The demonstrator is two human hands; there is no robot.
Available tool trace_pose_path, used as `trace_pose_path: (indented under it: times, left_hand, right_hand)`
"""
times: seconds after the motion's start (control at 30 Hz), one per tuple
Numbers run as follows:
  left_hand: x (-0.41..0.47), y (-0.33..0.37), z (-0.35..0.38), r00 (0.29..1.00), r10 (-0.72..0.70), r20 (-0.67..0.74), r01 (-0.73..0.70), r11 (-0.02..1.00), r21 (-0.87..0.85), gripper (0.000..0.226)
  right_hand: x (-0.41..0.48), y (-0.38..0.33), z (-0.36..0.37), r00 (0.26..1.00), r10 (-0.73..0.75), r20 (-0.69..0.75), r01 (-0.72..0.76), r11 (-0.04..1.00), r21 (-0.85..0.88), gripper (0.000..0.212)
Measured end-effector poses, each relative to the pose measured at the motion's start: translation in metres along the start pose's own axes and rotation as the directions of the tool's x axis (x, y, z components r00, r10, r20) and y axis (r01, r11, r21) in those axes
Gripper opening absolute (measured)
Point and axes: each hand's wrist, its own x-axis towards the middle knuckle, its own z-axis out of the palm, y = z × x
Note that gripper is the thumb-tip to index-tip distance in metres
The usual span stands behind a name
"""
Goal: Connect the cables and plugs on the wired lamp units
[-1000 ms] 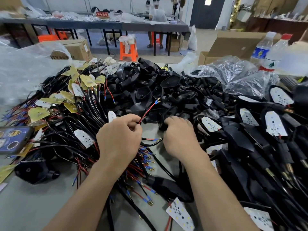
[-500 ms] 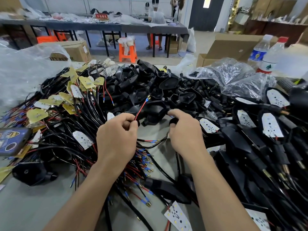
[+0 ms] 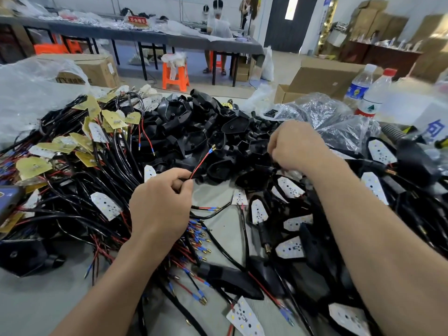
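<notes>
At the left of the grey surface (image 3: 36,299) lies a thick tangle of black cables (image 3: 121,163). Their sheaths are glossy and round, and thin red and black leads fan out of them, each tipped with a blue sleeve and a small brass bullet terminal. Flat boards sit among them: yellow boards (image 3: 34,166) with a matte look at the far left, and white LED boards (image 3: 106,206), pointed like arrowheads and dotted with small chips, nearer the middle. A single black housing (image 3: 21,258) lies apart at the near left. The left hand (image 3: 160,204) rests over the cable ends near the middle, fingers curled in, thumb and forefinger pinching a red wire (image 3: 200,163). The wire rises up and to the right and ends in a blue sleeve and brass tip above the heap. Beyond it, in the middle and far part of the surface, is a heap of empty housings (image 3: 194,132): hard black plastic shells, smooth and dully shining, wedge-shaped with a short tube at one end. The right hand (image 3: 295,146) reaches into the right side of this heap with its fingers curled downward; whether they grip a shell cannot be told. To the right lie assembled lamp units (image 3: 380,151), black shells with white boards set in them. Behind them are crinkled clear plastic bags (image 3: 339,122) and two plastic bottles (image 3: 375,93).
</notes>
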Motion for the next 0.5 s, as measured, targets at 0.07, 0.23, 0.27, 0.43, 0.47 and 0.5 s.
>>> trace_pose_path:
  times: [0.07, 0.23, 0.27, 0.43, 0.47, 0.5]
  left_hand:
    - [0.0, 0.002, 0.0, 1.0, -0.007, -0.008, 0.007, 1.0, 0.025, 0.01]
    - [0.001, 0.004, 0.0, 1.0, -0.004, -0.009, 0.004, 1.0, 0.006, 0.011]
    - [0.001, 0.003, 0.0, 1.0, 0.0, -0.008, 0.0, 1.0, 0.001, 0.011]
    - [0.0, 0.002, 0.0, 1.0, 0.012, 0.012, -0.012, 1.0, -0.015, 0.01]
    - [0.001, 0.001, 0.0, 1.0, 0.013, 0.014, -0.013, 1.0, -0.009, 0.01]
    - [0.001, -0.001, 0.001, 1.0, 0.012, 0.016, -0.012, 1.0, -0.005, 0.011]
  right_hand:
    - [0.021, 0.009, -0.005, 0.987, 0.033, 0.157, 0.004, 0.974, -0.225, 0.014]
    - [0.044, 0.031, 0.025, 0.873, 0.087, 0.481, 0.209, 0.823, -0.528, 0.017]
    - [0.047, 0.034, 0.032, 0.864, 0.089, 0.496, 0.226, 0.811, -0.54, 0.014]
    - [0.057, 0.042, 0.045, 0.884, 0.125, 0.451, 0.137, 0.852, -0.505, 0.036]
    - [0.058, 0.045, 0.047, 0.891, 0.148, 0.43, 0.088, 0.872, -0.482, 0.044]
    - [0.058, 0.047, 0.048, 0.894, 0.186, 0.408, 0.026, 0.887, -0.461, 0.052]
